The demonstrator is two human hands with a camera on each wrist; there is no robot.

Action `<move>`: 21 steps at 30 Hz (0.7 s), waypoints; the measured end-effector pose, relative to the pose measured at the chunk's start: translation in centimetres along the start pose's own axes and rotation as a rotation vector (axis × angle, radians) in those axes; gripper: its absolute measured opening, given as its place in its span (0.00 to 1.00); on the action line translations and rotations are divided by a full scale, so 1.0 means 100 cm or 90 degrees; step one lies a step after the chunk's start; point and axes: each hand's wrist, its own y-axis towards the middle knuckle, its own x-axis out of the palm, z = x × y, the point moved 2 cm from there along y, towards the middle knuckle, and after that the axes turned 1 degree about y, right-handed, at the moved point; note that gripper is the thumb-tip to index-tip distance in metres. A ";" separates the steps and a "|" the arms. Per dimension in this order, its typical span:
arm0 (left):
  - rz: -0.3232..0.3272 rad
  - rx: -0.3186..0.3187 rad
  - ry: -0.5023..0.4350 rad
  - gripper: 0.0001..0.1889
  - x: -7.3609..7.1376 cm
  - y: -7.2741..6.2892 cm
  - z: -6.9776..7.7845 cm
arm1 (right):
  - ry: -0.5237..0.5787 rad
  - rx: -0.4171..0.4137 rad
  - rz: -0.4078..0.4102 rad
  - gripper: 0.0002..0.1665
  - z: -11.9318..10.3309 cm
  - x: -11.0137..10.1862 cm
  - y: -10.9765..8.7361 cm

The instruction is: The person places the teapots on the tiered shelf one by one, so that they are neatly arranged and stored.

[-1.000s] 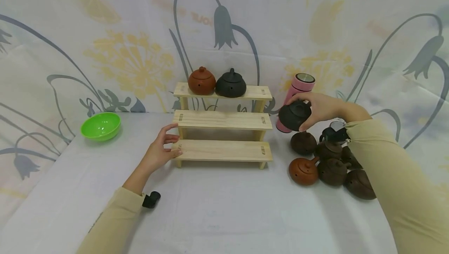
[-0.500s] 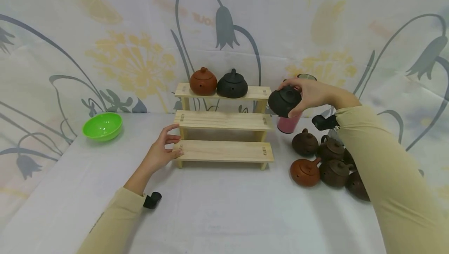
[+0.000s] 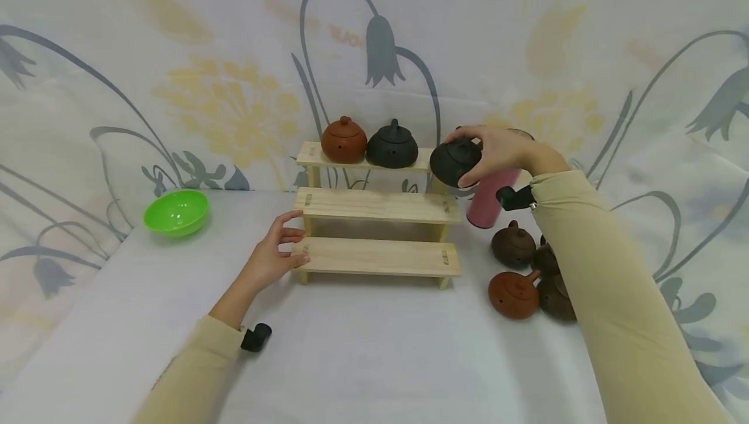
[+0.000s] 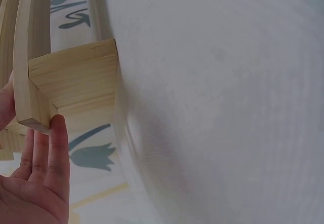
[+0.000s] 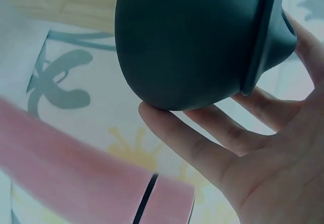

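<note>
My right hand [image 3: 494,154] grips a black teapot [image 3: 454,162] by its side, at the right end of the stand's top board. In the right wrist view, the fingers [image 5: 187,145] reach along the rounded body of the teapot [image 5: 187,41]. My left hand [image 3: 272,255] holds the left end of the lowest board of a three-step wooden display stand [image 3: 374,257]. In the left wrist view, fingertips [image 4: 59,122] touch the end of that board [image 4: 31,82], with the thumb on its other face. A reddish-brown teapot [image 3: 344,140] and another black teapot [image 3: 392,145] sit side by side on the top step.
Behind my right hand stands a pink thermos [image 3: 493,199]. Several brown teapots [image 3: 513,246] and an orange-brown teapot [image 3: 514,295] cluster right of the stand, partly hidden by my sleeve. A green bowl [image 3: 177,213] sits at the left. A patterned cloth [image 3: 234,105] hangs behind.
My right hand has carried the black teapot leftward from in front of the thermos to the top board's right end. My left hand keeps its place on the stand.
</note>
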 end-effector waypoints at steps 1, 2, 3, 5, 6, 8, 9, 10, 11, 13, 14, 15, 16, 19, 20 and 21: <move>0.002 0.000 0.001 0.44 0.000 -0.001 0.000 | 0.003 -0.001 -0.007 0.44 -0.001 0.001 0.001; 0.002 0.002 0.002 0.44 0.000 -0.001 0.001 | 0.007 0.000 -0.011 0.45 -0.002 0.002 0.002; 0.002 0.003 0.001 0.44 0.000 -0.001 0.001 | 0.009 0.005 -0.013 0.45 -0.003 0.002 0.003; 0.000 0.011 -0.001 0.43 0.000 -0.001 0.001 | 0.021 0.021 -0.012 0.45 -0.003 0.002 0.004; -0.002 0.014 -0.002 0.43 0.000 -0.001 0.001 | 0.032 0.028 -0.012 0.46 -0.002 0.002 0.003; -0.002 0.018 0.000 0.43 0.000 0.000 0.001 | 0.049 0.035 -0.006 0.45 -0.001 0.002 0.003; -0.001 0.018 0.001 0.43 0.000 0.000 0.001 | 0.058 0.031 0.001 0.44 0.000 0.002 0.002; 0.000 0.019 0.004 0.43 -0.001 0.000 0.002 | 0.072 0.023 0.010 0.43 0.000 0.003 0.001; 0.002 0.018 0.006 0.43 -0.001 0.000 0.002 | 0.081 0.014 0.022 0.42 0.001 0.004 0.000; 0.005 0.017 0.008 0.43 -0.002 0.000 0.003 | 0.103 -0.013 0.051 0.39 0.001 0.007 -0.001; 0.006 0.016 0.010 0.43 -0.002 0.000 0.004 | 0.110 -0.025 0.069 0.39 0.001 0.008 -0.002; 0.007 0.015 0.012 0.43 -0.002 0.000 0.004 | 0.117 -0.032 0.084 0.38 0.002 0.011 -0.003; 0.007 0.014 0.013 0.43 -0.002 0.000 0.004 | 0.122 -0.035 0.101 0.38 0.002 0.012 -0.004; 0.006 0.012 0.014 0.43 -0.002 0.000 0.005 | 0.135 -0.019 0.150 0.39 0.004 0.017 -0.009; 0.006 0.011 0.013 0.43 -0.002 0.000 0.005 | 0.136 -0.009 0.167 0.40 0.005 0.018 -0.011; 0.006 0.011 0.013 0.43 -0.003 0.000 0.005 | 0.138 -0.003 0.181 0.40 0.006 0.019 -0.013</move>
